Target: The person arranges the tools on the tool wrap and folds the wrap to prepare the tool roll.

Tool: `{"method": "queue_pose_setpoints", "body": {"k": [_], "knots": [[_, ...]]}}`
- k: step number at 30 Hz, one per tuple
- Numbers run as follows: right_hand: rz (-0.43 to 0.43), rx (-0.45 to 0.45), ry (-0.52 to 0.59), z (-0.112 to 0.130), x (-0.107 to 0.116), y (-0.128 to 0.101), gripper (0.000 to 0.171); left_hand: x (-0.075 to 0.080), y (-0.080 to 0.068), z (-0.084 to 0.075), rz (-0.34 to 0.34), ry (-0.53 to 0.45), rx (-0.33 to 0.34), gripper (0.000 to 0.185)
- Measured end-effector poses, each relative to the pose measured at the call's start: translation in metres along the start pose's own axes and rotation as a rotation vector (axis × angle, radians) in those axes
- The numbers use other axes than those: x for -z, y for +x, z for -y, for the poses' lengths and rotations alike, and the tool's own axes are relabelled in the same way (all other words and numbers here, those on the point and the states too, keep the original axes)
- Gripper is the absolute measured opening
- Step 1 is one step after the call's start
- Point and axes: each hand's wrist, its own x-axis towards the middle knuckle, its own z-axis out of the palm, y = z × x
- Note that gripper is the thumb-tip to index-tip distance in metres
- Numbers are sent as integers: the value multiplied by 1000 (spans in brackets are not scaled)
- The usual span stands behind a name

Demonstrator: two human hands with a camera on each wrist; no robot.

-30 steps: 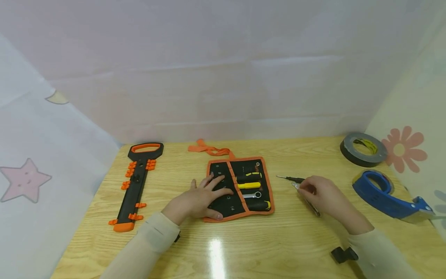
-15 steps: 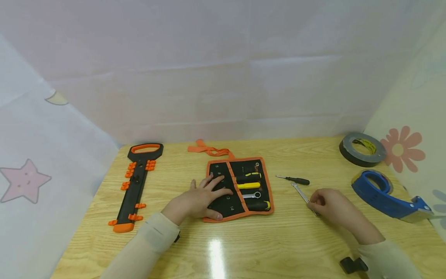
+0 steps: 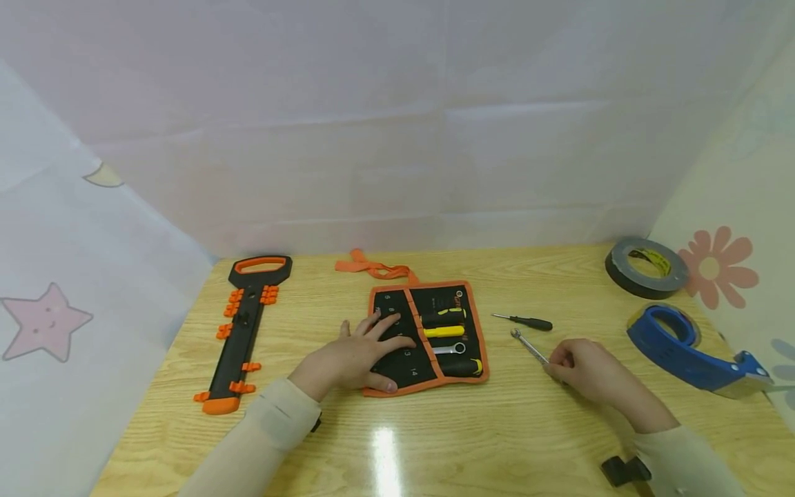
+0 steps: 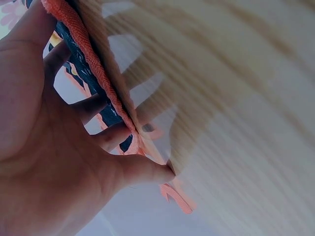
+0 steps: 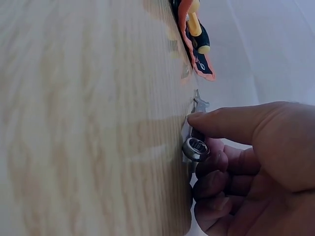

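Note:
A black tool roll with orange trim [image 3: 428, 337] lies open on the wooden table [image 3: 397, 428], holding a few yellow-and-black tools and a silver wrench. My left hand [image 3: 363, 352] rests flat on its left half, fingers spread [image 4: 123, 135]. My right hand [image 3: 574, 366] pinches the near end of a thin silver wrench [image 3: 526, 344] lying on the table right of the roll; its ring end [image 5: 196, 146] sits between thumb and fingers. A small black screwdriver [image 3: 524, 321] lies just beyond it.
A black and orange clamp-like tool [image 3: 242, 331] lies at the left. A grey tape roll [image 3: 646, 266] and a blue tape dispenser [image 3: 689, 352] sit at the right. An orange ribbon [image 3: 373, 266] trails from the roll's far edge. Fabric walls surround the table.
My right hand pulled back from the screwdriver toward me, took the silver wrench by its near end and shifted it slightly left. The left hand stayed on the roll.

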Motion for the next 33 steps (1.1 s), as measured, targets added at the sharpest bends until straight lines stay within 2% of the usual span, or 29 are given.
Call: {"method": "queue_pose_setpoints", "body": {"k": [5, 18, 33], "knots": [[1, 33, -13, 0, -1, 0, 14, -1, 0, 1, 1, 0, -3, 81], [-64, 89, -42, -2, -3, 2, 14, 0, -1, -2, 2, -4, 2, 80], [-128, 128, -2, 10, 5, 14, 13, 0, -1, -1, 1, -8, 6, 82]]}}
